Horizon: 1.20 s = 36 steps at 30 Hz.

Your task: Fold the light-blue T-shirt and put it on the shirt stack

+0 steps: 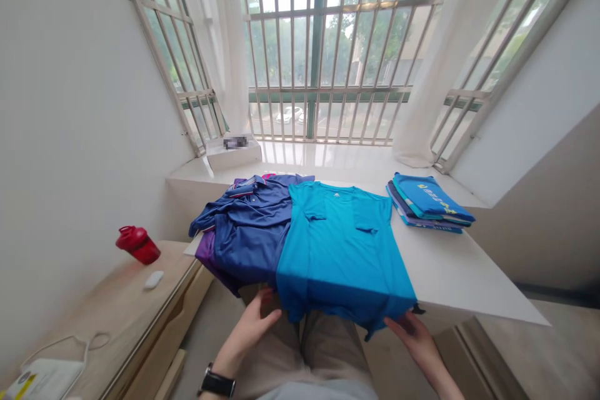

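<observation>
Turquoise short-sleeved T-shirt (342, 250) lies spread flat at lower centre of the frame, its hem hanging over the near edge of the white tabletop (469, 275). Across the top of the frame, a tall barred window (323, 44) with sheer white curtains looks out on green trees, and a glossy white windowsill (300, 156) runs beneath it. The tabletop stretches out toward the lower right. Left of centre, a navy-blue polo shirt (248, 231) sits partly under the turquoise shirt, with a purple garment (204, 253) showing beneath it. Right of centre, we see a neat stack of folded blue and purple shirts (429, 203). At lower left, a pale wooden drawer unit (107, 300) carries a red plastic shaker bottle (139, 245) on its side.

Our left hand (250, 328) is at the shirt's lower left edge and our right hand (415, 337) at its lower right corner. The fingers (267, 297) are spread at the hem, though we cannot tell whether they pinch it. A black wristwatch (216, 382) sits on the left wrist. The thin knit should feel light, soft and quick to slide, so the two hem corners look like the best places to hold.
</observation>
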Motion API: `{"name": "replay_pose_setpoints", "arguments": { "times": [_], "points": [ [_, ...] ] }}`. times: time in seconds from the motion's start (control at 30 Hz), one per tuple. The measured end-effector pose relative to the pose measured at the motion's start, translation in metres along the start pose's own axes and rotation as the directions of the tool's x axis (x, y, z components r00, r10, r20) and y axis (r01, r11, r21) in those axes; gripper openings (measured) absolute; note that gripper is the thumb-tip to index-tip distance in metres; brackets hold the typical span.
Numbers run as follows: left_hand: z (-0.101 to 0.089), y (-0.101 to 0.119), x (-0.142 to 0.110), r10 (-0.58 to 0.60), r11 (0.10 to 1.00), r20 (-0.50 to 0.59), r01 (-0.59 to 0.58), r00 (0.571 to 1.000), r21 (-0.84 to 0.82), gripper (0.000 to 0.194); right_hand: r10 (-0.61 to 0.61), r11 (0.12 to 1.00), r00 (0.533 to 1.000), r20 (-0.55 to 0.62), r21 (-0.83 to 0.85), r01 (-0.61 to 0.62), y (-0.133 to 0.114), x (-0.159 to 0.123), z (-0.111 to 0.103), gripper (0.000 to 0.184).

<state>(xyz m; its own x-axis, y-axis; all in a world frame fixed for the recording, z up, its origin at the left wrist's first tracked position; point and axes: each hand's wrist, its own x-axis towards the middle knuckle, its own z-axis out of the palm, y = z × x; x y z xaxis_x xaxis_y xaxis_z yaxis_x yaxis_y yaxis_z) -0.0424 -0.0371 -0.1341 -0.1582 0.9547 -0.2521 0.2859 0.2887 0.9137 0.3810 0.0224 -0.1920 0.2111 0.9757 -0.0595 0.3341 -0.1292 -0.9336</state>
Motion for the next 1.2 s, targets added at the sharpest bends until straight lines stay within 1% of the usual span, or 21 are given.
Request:
{"name": "replay_pose_setpoints", "arguments": {
  "times": [0.03,0.1,0.17,0.23,0.33,0.4,0.5,0.53,0.63,0.7,0.73,0.8,0.83,0.9,0.93,0.97,1.0,1.03,1.07,1.1,1.2],
  "points": [
    [0.008,-0.002,0.007,0.019,1.000,0.010,-0.019,1.000,-0.005,0.067,0.020,0.999,0.997,0.076,0.024,-0.021,-0.001,0.001,-0.002,0.047],
    [0.019,-0.007,0.019,0.069,0.998,0.067,-0.069,0.995,-0.011,0.059,0.055,0.996,0.969,0.239,0.057,-0.071,-0.002,-0.001,-0.003,0.044],
    [0.026,-0.015,0.028,0.111,0.992,0.129,-0.117,0.985,0.036,0.050,0.047,0.998,0.951,0.306,0.023,-0.056,-0.001,-0.006,-0.003,0.044],
    [0.029,-0.024,0.033,0.142,0.975,0.166,-0.167,0.976,0.147,0.043,0.010,1.000,0.935,0.354,-0.021,-0.003,0.001,-0.014,-0.002,0.047],
    [0.030,-0.034,0.031,0.178,0.935,0.157,-0.216,0.972,0.283,0.037,-0.052,0.992,0.934,0.353,-0.090,0.089,0.006,-0.031,-0.004,0.050],
    [0.031,-0.036,0.029,0.201,0.933,0.120,-0.228,0.972,0.279,0.042,-0.068,0.988,0.934,0.352,-0.105,0.111,0.010,-0.043,-0.008,0.051],
    [0.037,-0.031,0.029,0.212,0.951,0.103,-0.230,0.972,0.208,0.062,-0.024,0.999,0.924,0.380,-0.032,0.039,0.016,-0.060,-0.012,0.053],
    [0.040,-0.027,0.029,0.209,0.957,0.119,-0.228,0.971,0.181,0.062,-0.004,1.000,0.923,0.385,0.002,0.004,0.017,-0.066,-0.013,0.055],
    [0.048,-0.014,0.026,0.189,0.973,0.211,-0.212,0.959,0.094,0.052,0.027,0.994,0.920,0.392,0.083,-0.065,0.010,-0.078,-0.012,0.060],
    [0.046,-0.002,0.015,0.164,0.985,0.281,-0.174,0.946,0.013,0.052,0.039,0.995,0.913,0.405,0.064,-0.072,-0.003,-0.084,-0.013,0.061],
    [0.042,0.005,0.007,0.142,0.990,0.314,-0.137,0.939,-0.039,0.054,0.042,0.997,0.917,0.397,0.042,-0.064,-0.011,-0.087,-0.015,0.060],
    [0.028,0.022,-0.015,0.109,0.985,0.368,-0.050,0.923,-0.166,0.058,0.036,0.998,0.928,0.371,0.025,-0.049,-0.026,-0.094,-0.023,0.057],
    [0.020,0.032,-0.027,0.115,0.972,0.396,-0.022,0.911,-0.233,0.059,0.035,0.997,0.938,0.346,0.056,-0.058,-0.033,-0.097,-0.027,0.055],
    [0.003,0.051,-0.049,0.188,0.938,0.400,-0.042,0.897,-0.345,0.060,0.077,0.973,0.970,0.232,0.193,-0.124,-0.044,-0.106,-0.038,0.055],
    [-0.004,0.059,-0.059,0.225,0.921,0.404,-0.057,0.887,-0.387,0.063,0.133,0.948,0.980,0.149,0.270,-0.170,-0.048,-0.110,-0.043,0.058],
    [-0.009,0.065,-0.068,0.256,0.906,0.412,-0.069,0.874,-0.417,0.068,0.206,0.919,0.977,0.059,0.330,-0.214,-0.053,-0.115,-0.047,0.061],
    [-0.013,0.069,-0.076,0.277,0.899,0.426,-0.077,0.861,-0.430,0.075,0.275,0.897,0.961,-0.016,0.365,-0.251,-0.057,-0.119,-0.052,0.064],
    [-0.016,0.069,-0.082,0.284,0.902,0.446,-0.080,0.849,-0.424,0.081,0.321,0.885,0.945,-0.055,0.372,-0.279,-0.063,-0.124,-0.055,0.065],
    [-0.017,0.067,-0.089,0.277,0.914,0.464,-0.083,0.841,-0.396,0.087,0.341,0.885,0.939,-0.053,0.356,-0.301,-0.070,-0.128,-0.058,0.065],
    [-0.017,0.063,-0.094,0.259,0.932,0.475,-0.088,0.841,-0.351,0.093,0.339,0.891,0.941,-0.021,0.329,-0.313,-0.078,-0.133,-0.061,0.064],
    [-0.016,0.048,-0.111,0.181,0.976,0.440,-0.105,0.880,-0.191,0.098,0.286,0.891,0.945,0.158,0.318,-0.323,-0.104,-0.152,-0.064,0.061]
  ]
}}
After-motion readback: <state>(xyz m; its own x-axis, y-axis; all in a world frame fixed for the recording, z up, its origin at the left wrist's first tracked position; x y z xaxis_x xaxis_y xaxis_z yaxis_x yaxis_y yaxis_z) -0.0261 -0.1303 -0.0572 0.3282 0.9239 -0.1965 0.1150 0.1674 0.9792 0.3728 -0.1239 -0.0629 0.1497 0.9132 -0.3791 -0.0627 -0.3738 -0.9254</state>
